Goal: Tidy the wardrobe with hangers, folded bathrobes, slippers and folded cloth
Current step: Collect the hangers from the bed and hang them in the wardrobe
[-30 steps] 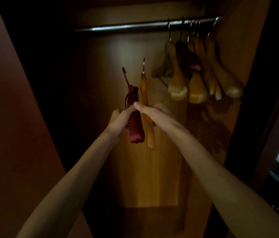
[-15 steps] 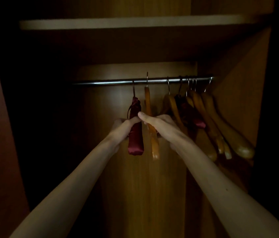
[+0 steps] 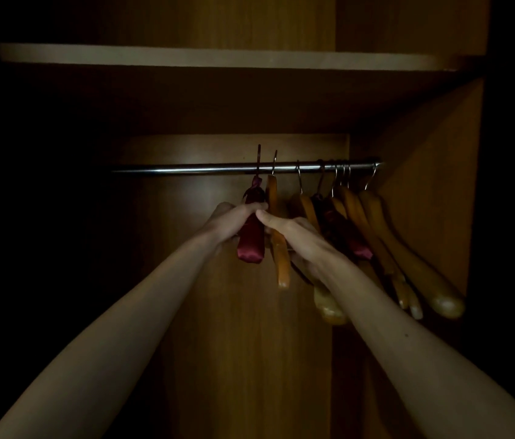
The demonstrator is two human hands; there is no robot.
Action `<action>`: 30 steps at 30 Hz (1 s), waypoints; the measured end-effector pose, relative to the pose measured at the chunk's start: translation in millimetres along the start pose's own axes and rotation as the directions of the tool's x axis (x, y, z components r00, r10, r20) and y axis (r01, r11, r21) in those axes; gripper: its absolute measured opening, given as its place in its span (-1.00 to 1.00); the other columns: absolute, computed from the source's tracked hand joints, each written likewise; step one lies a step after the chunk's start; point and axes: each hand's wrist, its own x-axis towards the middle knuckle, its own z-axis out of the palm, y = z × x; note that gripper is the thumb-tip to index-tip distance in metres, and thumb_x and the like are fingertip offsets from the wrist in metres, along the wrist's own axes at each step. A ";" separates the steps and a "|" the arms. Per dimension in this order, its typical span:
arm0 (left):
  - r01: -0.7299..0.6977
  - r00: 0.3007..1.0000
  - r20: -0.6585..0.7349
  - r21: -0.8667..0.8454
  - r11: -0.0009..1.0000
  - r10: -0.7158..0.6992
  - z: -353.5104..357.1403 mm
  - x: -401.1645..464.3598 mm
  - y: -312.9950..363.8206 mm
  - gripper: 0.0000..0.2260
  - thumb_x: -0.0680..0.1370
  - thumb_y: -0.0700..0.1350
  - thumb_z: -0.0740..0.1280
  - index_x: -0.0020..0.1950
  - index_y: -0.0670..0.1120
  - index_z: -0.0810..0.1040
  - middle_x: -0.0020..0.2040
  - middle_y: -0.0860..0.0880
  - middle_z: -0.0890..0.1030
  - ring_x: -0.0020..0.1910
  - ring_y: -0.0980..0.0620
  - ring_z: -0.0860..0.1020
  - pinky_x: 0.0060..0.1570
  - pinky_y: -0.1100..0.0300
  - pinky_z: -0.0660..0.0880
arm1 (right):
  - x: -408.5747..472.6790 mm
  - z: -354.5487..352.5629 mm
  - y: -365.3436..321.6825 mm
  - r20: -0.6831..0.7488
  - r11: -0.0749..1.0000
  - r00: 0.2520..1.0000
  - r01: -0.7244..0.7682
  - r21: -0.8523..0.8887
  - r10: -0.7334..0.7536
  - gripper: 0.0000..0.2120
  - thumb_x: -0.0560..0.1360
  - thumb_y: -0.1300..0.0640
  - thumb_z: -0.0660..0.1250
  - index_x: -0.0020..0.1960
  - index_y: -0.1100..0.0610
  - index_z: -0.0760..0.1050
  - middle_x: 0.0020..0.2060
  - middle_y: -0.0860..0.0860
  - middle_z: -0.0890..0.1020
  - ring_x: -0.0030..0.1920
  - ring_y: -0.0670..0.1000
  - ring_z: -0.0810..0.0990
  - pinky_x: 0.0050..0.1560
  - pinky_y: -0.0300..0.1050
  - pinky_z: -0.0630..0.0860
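Very dim; faint glow mid-frame, black edges, wide-angle warp.

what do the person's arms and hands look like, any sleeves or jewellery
Both forearms are bare as far as the frame shows, with no sleeve in view. The left hand and right hand wear no glove, and no ring, watch or bracelet shows. The light is dim, so small details could be missed.
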 end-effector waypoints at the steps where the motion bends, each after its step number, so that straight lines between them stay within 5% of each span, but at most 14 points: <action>1: 0.000 1.000 0.002 -0.008 1.000 0.000 2.2 1.6 0.4 -0.62 0.50 0.23 0.41 0.15 0.00 0.53 0.03 0.00 0.64 -0.01 0.06 0.61 0.00 0.12 0.58 | 2.5 -0.5 2.5 -0.006 1.000 1.000 -0.003 -0.002 0.003 -0.60 0.47 -0.34 0.32 0.01 -0.04 0.63 -0.11 -0.10 0.68 -0.05 -0.12 0.60 -0.23 -0.23 0.39; 7: 0.034 0.998 0.048 -0.051 0.998 -0.032 19.0 9.2 -1.6 -0.69 0.51 0.22 0.40 0.10 0.05 0.54 0.01 0.01 0.64 -0.03 0.08 0.60 -0.02 0.17 0.58 | 10.3 -9.3 14.7 -0.079 0.997 0.997 -0.005 0.078 0.011 -0.67 0.50 -0.25 0.36 -0.03 -0.01 0.65 -0.15 -0.11 0.71 -0.17 -0.17 0.65 -0.29 -0.30 0.44; 11: 0.057 0.998 0.044 -0.107 0.993 -0.052 30.5 12.9 -1.7 -0.58 0.51 0.18 0.40 0.28 -0.01 0.55 -0.01 0.05 0.62 -0.05 0.11 0.58 -0.16 0.22 0.52 | 17.0 -11.7 20.3 -0.083 0.997 0.996 -0.017 0.074 0.023 -0.80 0.52 -0.22 0.36 -0.09 -0.10 0.58 -0.20 -0.16 0.68 -0.16 -0.17 0.64 -0.35 -0.37 0.44; 15: 0.095 0.995 0.041 -0.136 0.986 -0.091 35.1 16.6 -1.5 -0.47 0.50 0.16 0.42 0.39 -0.07 0.50 0.11 -0.01 0.61 0.01 0.06 0.58 -0.14 0.21 0.52 | 22.1 -11.1 20.4 -0.100 0.996 0.993 -0.061 0.071 0.068 -0.74 0.51 -0.24 0.36 -0.02 -0.06 0.56 -0.12 -0.08 0.69 -0.10 -0.07 0.65 -0.23 -0.22 0.51; 20: 0.093 0.996 0.010 -0.171 0.981 -0.093 40.3 18.9 -4.9 -0.55 0.53 0.14 0.39 0.31 -0.10 0.56 0.04 -0.05 0.66 -0.03 0.03 0.64 -0.21 0.22 0.55 | 27.5 -6.5 22.0 -0.119 0.987 0.984 -0.116 0.112 0.130 -0.42 0.48 -0.32 0.31 0.31 0.07 0.53 0.10 0.01 0.67 0.11 0.05 0.64 0.22 0.05 0.56; 27: 0.077 0.997 -0.013 -0.130 0.989 -0.079 32.1 11.4 -8.5 -0.58 0.50 0.17 0.42 0.22 -0.07 0.57 0.00 -0.03 0.67 -0.08 0.06 0.64 -0.22 0.22 0.56 | 26.2 -5.6 16.9 -0.108 0.975 0.973 -0.191 0.112 0.203 -0.40 0.49 -0.34 0.29 0.35 0.05 0.50 0.09 0.02 0.66 0.06 0.05 0.63 0.00 -0.03 0.58; 30: 0.087 0.996 0.031 -0.111 0.990 -0.084 34.0 9.2 -2.5 -0.71 0.51 0.14 0.42 0.08 -0.03 0.56 0.01 -0.03 0.66 -0.09 0.06 0.63 -0.18 0.17 0.60 | 27.5 -1.7 17.6 -0.169 0.965 0.954 -0.225 0.131 0.246 -0.39 0.45 -0.35 0.30 0.31 0.06 0.52 0.01 0.05 0.68 0.01 0.09 0.67 0.08 0.06 0.62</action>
